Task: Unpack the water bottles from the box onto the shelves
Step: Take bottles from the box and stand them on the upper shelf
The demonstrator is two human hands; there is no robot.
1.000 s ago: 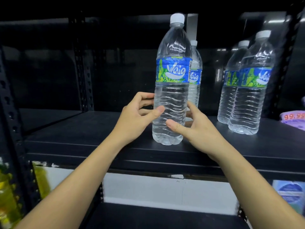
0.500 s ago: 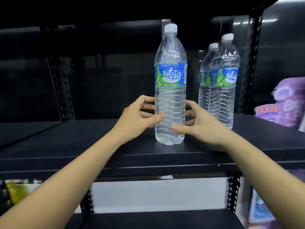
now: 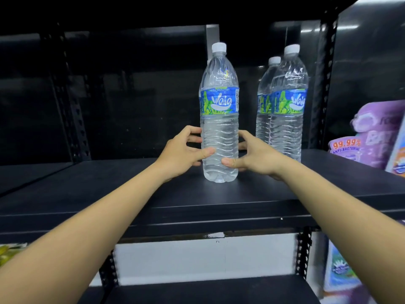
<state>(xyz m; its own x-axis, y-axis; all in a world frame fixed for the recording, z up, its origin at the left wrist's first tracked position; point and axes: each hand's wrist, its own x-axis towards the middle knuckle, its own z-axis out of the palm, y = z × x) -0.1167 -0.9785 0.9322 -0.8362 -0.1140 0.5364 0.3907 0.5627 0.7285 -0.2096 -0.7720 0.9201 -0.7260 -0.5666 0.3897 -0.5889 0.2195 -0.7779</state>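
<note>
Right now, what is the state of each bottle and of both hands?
front bottle: upright on the shelf, cap on, full.
near right bottle: upright, cap on, untouched.
far right bottle: upright, cap on, partly hidden behind the near one.
left hand: grips the front bottle low down.
right hand: grips the same bottle.

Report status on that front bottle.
Left hand and right hand both grip front bottle low. Bottle upright on shelf. Two more bottles to its right, apart.

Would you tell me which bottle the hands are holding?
The centre bottle, gripped low by the left hand and right hand; the two bottles at right stand untouched.
</note>
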